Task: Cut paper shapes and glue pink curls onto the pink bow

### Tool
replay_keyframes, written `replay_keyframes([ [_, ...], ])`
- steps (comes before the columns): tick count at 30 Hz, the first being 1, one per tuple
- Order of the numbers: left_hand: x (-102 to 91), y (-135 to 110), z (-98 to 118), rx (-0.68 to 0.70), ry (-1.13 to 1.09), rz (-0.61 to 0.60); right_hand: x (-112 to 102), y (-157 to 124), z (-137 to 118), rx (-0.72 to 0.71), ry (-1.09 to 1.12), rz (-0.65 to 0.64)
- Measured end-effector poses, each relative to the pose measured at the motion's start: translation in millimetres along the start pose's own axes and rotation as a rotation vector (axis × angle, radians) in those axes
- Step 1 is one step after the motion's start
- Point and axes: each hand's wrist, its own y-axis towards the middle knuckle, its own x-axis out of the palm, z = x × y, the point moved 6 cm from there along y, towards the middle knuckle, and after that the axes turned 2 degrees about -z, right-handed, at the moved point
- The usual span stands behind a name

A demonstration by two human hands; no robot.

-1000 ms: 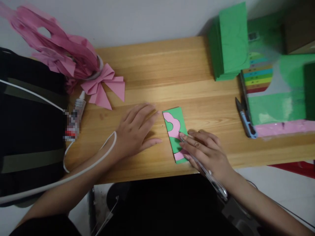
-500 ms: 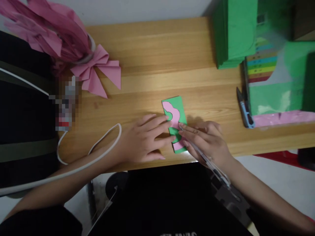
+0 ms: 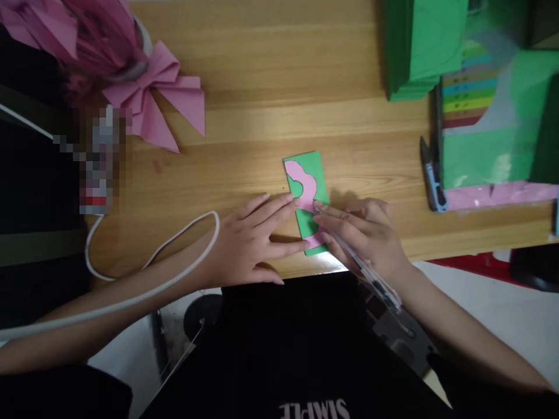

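Observation:
A narrow green piece of folded paper [image 3: 322, 185] lies on the wooden table near its front edge. On it is a pink wavy paper shape [image 3: 309, 187] with a dark outline. My left hand [image 3: 255, 238] lies flat and spread, its fingertips on the left edge of the green paper. With my right hand [image 3: 371, 235] I grip a clear-barrelled pen [image 3: 379, 286] close to its tip. The tip is near the pink shape's right edge, partly hidden by my fingers.
A pink paper bow [image 3: 152, 99] and a bundle of pink paper [image 3: 100, 41] are at the back left. A stack of green paper [image 3: 432, 46] stands at the back right. A blue-handled cutter [image 3: 432, 177] lies right. A white cable [image 3: 174, 294] crosses my left forearm.
The whole view has shifted, so the table things sit higher in the picture. My left fingers have spread slightly on the paper; the right hand keeps its grip on the pen.

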Motion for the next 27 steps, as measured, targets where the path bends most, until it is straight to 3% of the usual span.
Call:
replay_keyframes([
  [10,4.8,-0.7,-4.4,0.018,-0.033,-0.017,-2.0,9.8,-1.0,0.073,-0.001,0.113],
  [14,6.8,-1.1,-3.5,0.018,-0.021,0.005,0.0,8.2,0.9,0.25,0.189,0.209],
  [20,6.5,-0.8,-3.6,0.004,-0.021,0.026,13.1,8.5,10.5,0.517,0.593,0.238],
  [27,5.3,-0.1,-3.9,0.014,-0.039,0.028,22.3,5.2,17.1,0.619,0.639,0.249],
])
